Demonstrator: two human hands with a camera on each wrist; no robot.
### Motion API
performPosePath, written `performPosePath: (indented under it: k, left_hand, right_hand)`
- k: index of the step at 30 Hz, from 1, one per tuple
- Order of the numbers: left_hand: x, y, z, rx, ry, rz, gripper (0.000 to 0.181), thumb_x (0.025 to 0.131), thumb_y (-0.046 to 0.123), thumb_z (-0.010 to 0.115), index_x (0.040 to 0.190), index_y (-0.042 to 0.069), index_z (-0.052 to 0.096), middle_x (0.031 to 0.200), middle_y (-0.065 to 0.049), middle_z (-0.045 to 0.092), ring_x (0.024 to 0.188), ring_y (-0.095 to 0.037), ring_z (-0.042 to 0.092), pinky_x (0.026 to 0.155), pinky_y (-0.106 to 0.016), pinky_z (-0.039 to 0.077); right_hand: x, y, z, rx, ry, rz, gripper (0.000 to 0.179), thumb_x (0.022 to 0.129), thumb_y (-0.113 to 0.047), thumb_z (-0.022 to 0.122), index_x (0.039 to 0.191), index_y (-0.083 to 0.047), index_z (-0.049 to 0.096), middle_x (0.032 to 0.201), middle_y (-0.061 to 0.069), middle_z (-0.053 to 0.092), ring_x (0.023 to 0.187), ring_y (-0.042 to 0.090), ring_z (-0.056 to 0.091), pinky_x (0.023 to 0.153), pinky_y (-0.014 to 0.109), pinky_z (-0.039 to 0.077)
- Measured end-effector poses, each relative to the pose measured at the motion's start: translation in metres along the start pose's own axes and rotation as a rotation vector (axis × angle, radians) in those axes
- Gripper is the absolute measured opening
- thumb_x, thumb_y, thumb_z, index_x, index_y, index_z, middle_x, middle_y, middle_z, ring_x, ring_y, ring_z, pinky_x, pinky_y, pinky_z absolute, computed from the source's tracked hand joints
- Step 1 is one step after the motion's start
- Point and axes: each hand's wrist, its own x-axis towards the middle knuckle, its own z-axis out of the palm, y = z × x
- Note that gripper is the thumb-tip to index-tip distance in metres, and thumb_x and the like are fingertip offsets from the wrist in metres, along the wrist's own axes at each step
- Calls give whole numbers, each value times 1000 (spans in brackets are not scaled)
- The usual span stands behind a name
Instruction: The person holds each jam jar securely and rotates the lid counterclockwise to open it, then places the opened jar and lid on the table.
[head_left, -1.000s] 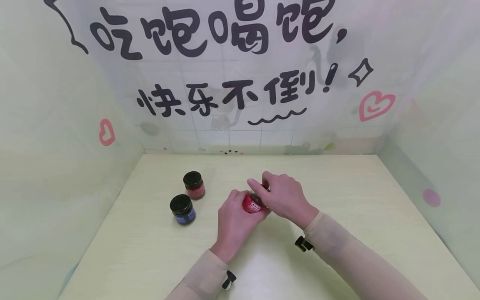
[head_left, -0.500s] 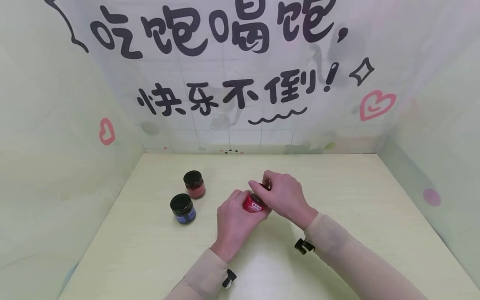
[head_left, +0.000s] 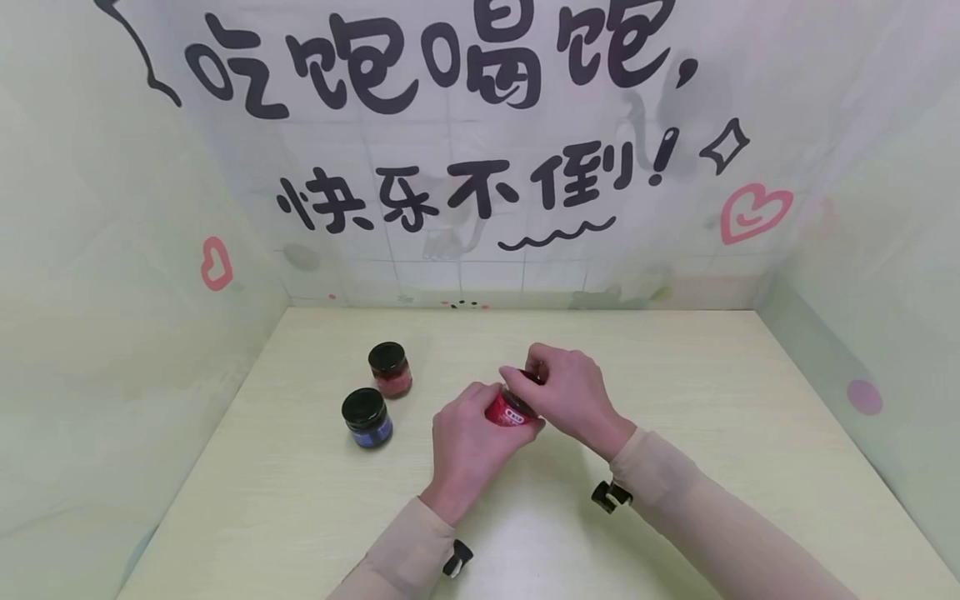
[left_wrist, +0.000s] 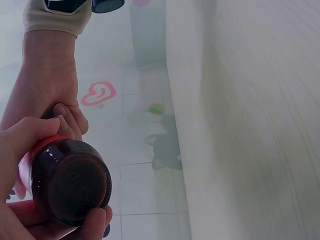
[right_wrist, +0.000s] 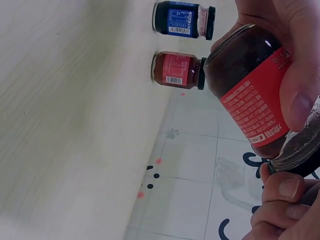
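Note:
My left hand [head_left: 472, 437] grips a glass jar [head_left: 507, 411] of dark contents with a red label, fingers and thumb wrapped round its sides. The jar is held tilted above the table, and its dark base [left_wrist: 77, 185] faces the left wrist camera. At the other end my right hand [head_left: 573, 387] holds the black lid [right_wrist: 302, 162] with curled fingers. In the right wrist view the clear glass neck shows beside that lid. From the head, the right hand hides most of the lid.
Left of the hands, a jar with a blue label [head_left: 369, 427] and a jar with a pinkish-red label [head_left: 392, 379] stand upright, both with black lids. The pale wooden table [head_left: 247, 492] meets printed cloth walls [head_left: 480, 275] at the back and sides.
The right thumb has shifted very slightly to the right over the lid. Both hands keep hold in nearly the same place; the two standing jars have not moved.

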Motion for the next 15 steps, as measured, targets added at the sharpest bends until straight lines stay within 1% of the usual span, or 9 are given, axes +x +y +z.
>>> performPosePath:
  k: [8,15]
  left_hand:
    - [0,0,-1,-5,25,37,30,68,39,89,76,21,67,73,9,62,58,-6,55,52,-25,45]
    - [2,2,-3,-3,37,40,29,67,39,89,78,21,69,73,9,63,58,-7,57,52,-26,45]
  right_hand:
    - [-2,1,1,75,28,-19,34,89,-47,68,67,-25,54,49,-12,46,47,10,44,47,32,34]
    - [-3,3,4,152,57,-47,33,89,-43,71,69,-24,54,49,-14,46,48,9,42,46,30,32]
